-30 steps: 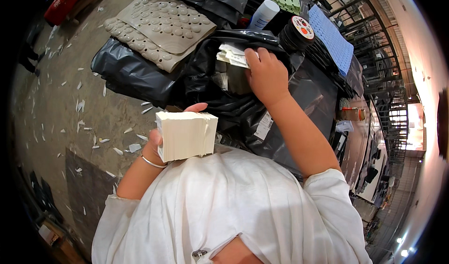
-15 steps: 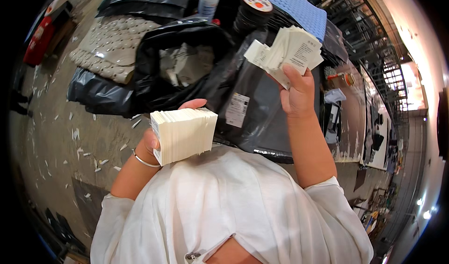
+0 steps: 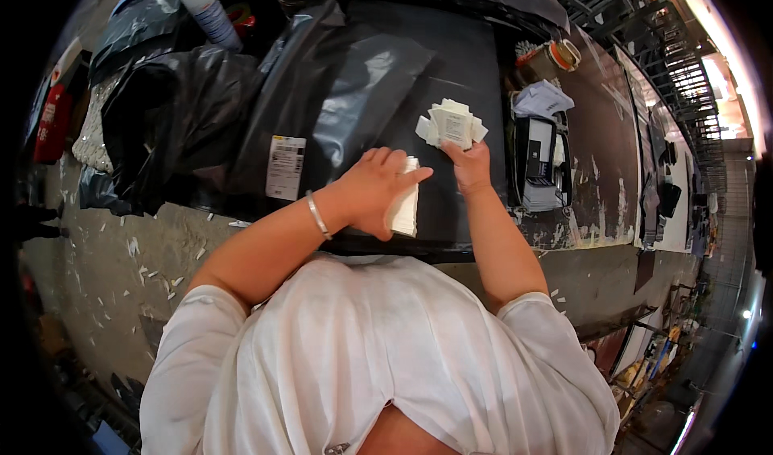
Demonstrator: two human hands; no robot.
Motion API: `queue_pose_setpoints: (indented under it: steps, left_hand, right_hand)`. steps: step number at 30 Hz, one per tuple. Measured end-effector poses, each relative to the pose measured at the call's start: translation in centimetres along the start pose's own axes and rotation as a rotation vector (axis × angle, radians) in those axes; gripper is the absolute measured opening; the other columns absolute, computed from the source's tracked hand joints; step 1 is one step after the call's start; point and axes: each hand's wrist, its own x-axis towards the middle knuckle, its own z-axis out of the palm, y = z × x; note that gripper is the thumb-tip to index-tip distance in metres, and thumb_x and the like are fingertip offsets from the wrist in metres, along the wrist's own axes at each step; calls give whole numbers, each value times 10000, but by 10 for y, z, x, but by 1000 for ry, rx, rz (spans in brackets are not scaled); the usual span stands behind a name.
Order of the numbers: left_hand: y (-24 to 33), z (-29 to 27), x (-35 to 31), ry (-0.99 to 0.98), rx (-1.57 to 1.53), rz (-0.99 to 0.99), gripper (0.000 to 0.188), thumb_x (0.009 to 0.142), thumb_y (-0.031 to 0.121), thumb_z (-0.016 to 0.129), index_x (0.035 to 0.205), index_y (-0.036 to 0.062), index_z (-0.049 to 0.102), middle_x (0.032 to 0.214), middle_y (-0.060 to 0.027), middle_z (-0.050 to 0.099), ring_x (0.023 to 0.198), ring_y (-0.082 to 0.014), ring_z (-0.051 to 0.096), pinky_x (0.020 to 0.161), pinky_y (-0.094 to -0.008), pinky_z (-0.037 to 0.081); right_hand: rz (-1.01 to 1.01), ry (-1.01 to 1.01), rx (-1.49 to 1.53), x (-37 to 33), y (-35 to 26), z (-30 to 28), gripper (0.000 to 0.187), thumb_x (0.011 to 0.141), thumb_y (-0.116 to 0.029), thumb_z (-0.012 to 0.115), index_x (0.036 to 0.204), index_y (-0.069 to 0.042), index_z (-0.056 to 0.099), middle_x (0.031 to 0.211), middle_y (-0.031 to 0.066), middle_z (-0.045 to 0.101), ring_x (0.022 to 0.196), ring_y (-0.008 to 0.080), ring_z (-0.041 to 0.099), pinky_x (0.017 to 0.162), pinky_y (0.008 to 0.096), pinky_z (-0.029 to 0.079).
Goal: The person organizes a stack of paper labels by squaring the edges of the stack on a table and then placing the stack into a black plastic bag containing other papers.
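Observation:
Near the front of the black plastic-covered work surface point(image 3: 378, 80), my left hand point(image 3: 366, 193), with a silver bangle at its wrist, grips a thick stack of cream paper labels point(image 3: 409, 209). The hand covers much of that stack. Farther off and to the right, my right hand point(image 3: 471, 165) pinches a loose, fanned bunch of printed paper labels point(image 3: 452, 122) by its near edge. The two lots of paper are apart. Left of my hands, a white printed sticker point(image 3: 285, 167) lies on the black plastic.
An open black plastic bag point(image 3: 173, 121) sits at left, beside a white spray can point(image 3: 209, 12). To the right are a black box with papers point(image 3: 543, 165) and a tape roll point(image 3: 564, 55). Paper scraps litter the floor point(image 3: 121, 270); stacked black metal frames point(image 3: 620, 12) stand far right.
My view has swung to the right. My left hand has carried the thick stack rightward over the black plastic, turning it on the way. My right hand has come lower with its fanned labels.

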Motion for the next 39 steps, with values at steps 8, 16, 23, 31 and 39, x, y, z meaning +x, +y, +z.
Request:
queue_pose_setpoints:
  steps: [8, 16, 23, 31, 39]
  left_hand:
    - [14, 45, 63, -158, 328, -2, 1231, 568, 381, 903, 1616, 138, 305, 1475, -223, 450, 1362, -376, 434, 1226, -527, 258]
    - [15, 53, 61, -130, 293, -82, 1204, 589, 363, 884, 1595, 34, 309, 1549, -187, 417, 1437, -359, 398, 1275, -526, 188]
    - [18, 62, 50, 10, 221, -103, 1074, 658, 306, 816, 1581, 13, 350, 1553, -196, 412, 1464, -364, 362, 1274, -527, 197]
    - [12, 69, 48, 55, 198, -93, 1122, 611, 294, 832, 1584, 18, 347, 1555, -209, 413, 1461, -394, 368, 1265, -534, 224]
    - [14, 73, 44, 146, 145, -109, 996, 630, 251, 799, 1531, 20, 446, 1607, -168, 336, 1507, -392, 280, 1265, -528, 219]
  right_hand:
    - [-90, -43, -187, 4, 22, -28, 353, 808, -65, 759, 1150, -22, 684, 1096, 83, 736, 1021, 189, 700, 924, 312, 543]
    - [-502, -121, -580, 8, -2, -26, 313, 722, -44, 756, 1029, -56, 693, 1079, 124, 712, 1017, 351, 667, 927, 423, 535]
    - [-330, -237, -766, -2, -17, -20, 384, 739, -78, 753, 1109, -70, 654, 1132, 126, 669, 1099, 362, 623, 967, 431, 511]
    - [-353, -290, -768, -4, -28, -26, 509, 754, -120, 788, 1238, -69, 643, 1191, 142, 677, 1130, 358, 630, 985, 433, 515]
    - [-32, -316, -494, -7, -12, -25, 499, 784, -111, 783, 1265, -55, 665, 1194, 145, 693, 1125, 330, 665, 982, 389, 531]
